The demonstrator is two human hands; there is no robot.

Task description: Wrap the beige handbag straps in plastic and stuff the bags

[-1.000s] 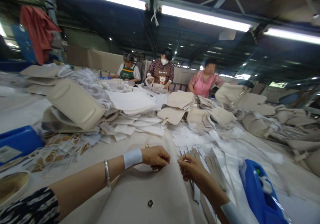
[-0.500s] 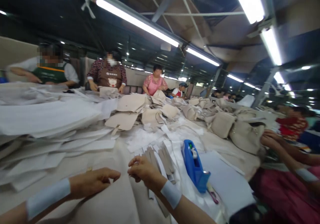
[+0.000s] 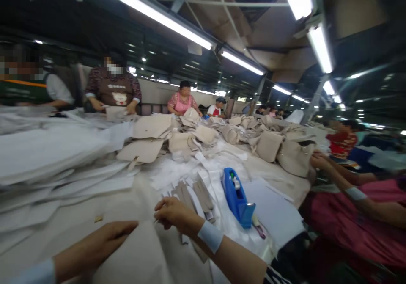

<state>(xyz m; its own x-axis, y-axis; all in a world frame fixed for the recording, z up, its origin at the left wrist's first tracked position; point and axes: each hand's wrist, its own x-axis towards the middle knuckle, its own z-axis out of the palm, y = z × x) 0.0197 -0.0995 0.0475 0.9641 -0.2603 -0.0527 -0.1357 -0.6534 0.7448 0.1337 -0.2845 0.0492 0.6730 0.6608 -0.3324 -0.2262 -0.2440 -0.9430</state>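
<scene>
A beige handbag, cut off by the bottom edge of the view, is right in front of me. My left hand is closed on its upper left edge, fingertips partly hidden behind the material. My right hand is curled in a pinch at the bag's upper right corner; whatever lies between its fingertips is too small to make out. Just behind that wrist lie several grey and white strips. Both wrists wear pale bands.
A blue tape dispenser stands to the right beside white sheets. White paper is stacked at left. Beige bags pile up across the table. A co-worker's arm reaches in from the right; other people work opposite.
The view has swung to the right, so the scene slid left. My left hand has shifted lower along the bag's edge, uncovering a small gold piece. My right hand keeps its pinch.
</scene>
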